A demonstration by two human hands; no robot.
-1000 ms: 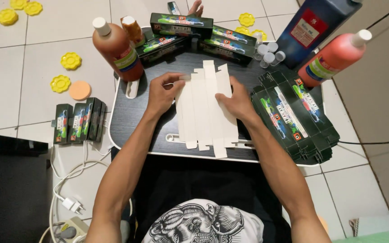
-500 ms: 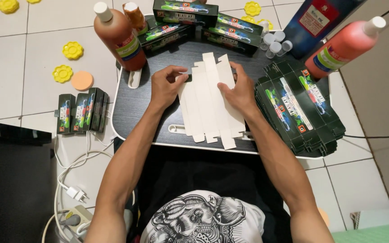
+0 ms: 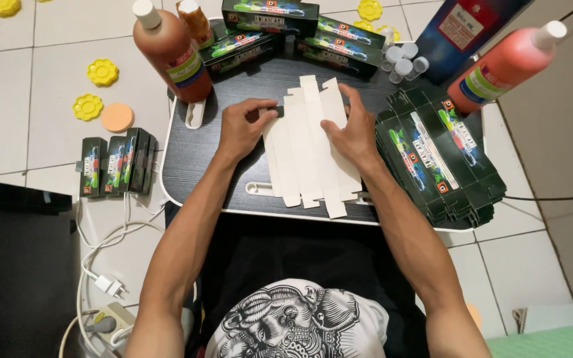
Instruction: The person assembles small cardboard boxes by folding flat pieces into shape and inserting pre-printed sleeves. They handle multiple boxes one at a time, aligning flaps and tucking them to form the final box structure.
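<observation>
A flat unfolded carton blank (image 3: 310,149), white side up, lies on a small black lap table (image 3: 193,159). My left hand (image 3: 243,126) pinches a flap at the blank's upper left edge. My right hand (image 3: 349,129) presses flat on the blank's right side. Both forearms reach in from the bottom of the view.
A stack of flat printed dark cartons (image 3: 439,156) lies at the table's right. Folded boxes (image 3: 280,26) line the far edge, with more (image 3: 117,166) on the floor at left. Orange bottles (image 3: 167,50) (image 3: 505,66), small vials (image 3: 402,59), yellow discs (image 3: 94,89) and cables (image 3: 107,265) surround the table.
The view has shifted a little. My left hand has closed its fingers on the blank's upper left flap; my right hand stays pressed on the blank.
</observation>
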